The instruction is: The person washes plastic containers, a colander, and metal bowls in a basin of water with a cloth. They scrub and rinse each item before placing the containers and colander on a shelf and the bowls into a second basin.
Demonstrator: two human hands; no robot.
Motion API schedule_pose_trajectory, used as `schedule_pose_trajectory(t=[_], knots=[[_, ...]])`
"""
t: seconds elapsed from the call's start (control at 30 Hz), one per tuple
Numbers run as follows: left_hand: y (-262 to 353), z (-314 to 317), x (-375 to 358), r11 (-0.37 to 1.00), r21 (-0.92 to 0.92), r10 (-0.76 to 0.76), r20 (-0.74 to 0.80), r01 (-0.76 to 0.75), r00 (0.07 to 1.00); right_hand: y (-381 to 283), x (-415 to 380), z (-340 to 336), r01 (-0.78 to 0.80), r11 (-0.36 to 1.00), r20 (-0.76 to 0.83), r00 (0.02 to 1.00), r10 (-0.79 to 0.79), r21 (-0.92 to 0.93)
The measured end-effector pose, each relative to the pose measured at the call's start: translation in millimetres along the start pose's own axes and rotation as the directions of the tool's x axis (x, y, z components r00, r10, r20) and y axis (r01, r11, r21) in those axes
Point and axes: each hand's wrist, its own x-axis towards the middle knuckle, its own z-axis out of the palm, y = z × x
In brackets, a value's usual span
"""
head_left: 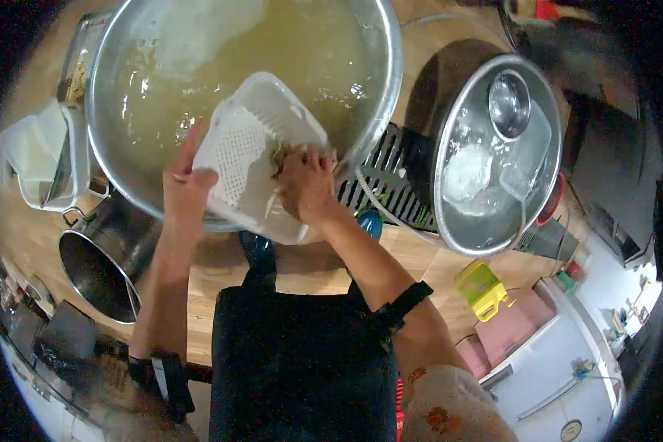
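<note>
A white perforated plastic basket (pixel 232 158) is tilted over the near side of a large metal basin (pixel 392 74) of cloudy yellowish water. My left hand (pixel 186 184) grips the basket's left rim, thumb on the near side and fingers reaching along the wall. Inside the basket, my right hand (pixel 306 188) has its fingers curled near the right wall. A small dark greenish-brown bit (pixel 278 156) shows beside those fingertips; what the fingers close on is hidden, and I cannot tell what it is.
At right, a smaller metal basin (pixel 443 214) holds water, a metal bowl (pixel 510 107) and clear plastic. Between the basins lie a black drain grate (pixel 398 177) and a pale hose (pixel 387 208). A deep metal pot (pixel 99 272), white tubs (pixel 74 177) and a yellow jug (pixel 481 289) stand around.
</note>
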Motion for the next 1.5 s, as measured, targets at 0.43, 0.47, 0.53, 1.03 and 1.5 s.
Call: schedule_pose_trajectory(t=[0.43,0.47,0.53,1.03,1.5], knots=[[-158.2,7.4,-8.0,0.955,-0.117,0.188,-0.470,-0.271,0.863,-11.7,10.6,14.2,-0.142,0.983,0.321,0.942,0.098,0.117],[-151.1,5.6,-3.4,0.966,0.042,0.242,-0.491,-0.255,0.837,-9.0,20.6,18.8,-0.141,0.952,0.563,0.826,-0.039,0.273],[-115.2,15.9,-1.3,0.960,0.091,0.276,-0.459,-0.264,0.845,-12.4,24.4,20.8,-0.179,0.896,0.731,0.652,-0.201,0.406],[-125.6,-41.9,-2.3,0.965,0.036,0.259,-0.278,-0.260,0.925,-83.8,1.6,47.3,-0.010,0.951,0.385,0.916,-0.116,0.310],[-101.8,-52.4,-21.2,0.972,0.122,0.222,-0.202,-0.200,0.954,-94.2,-0.1,39.4,0.131,0.972,0.223,0.959,-0.175,0.197]])
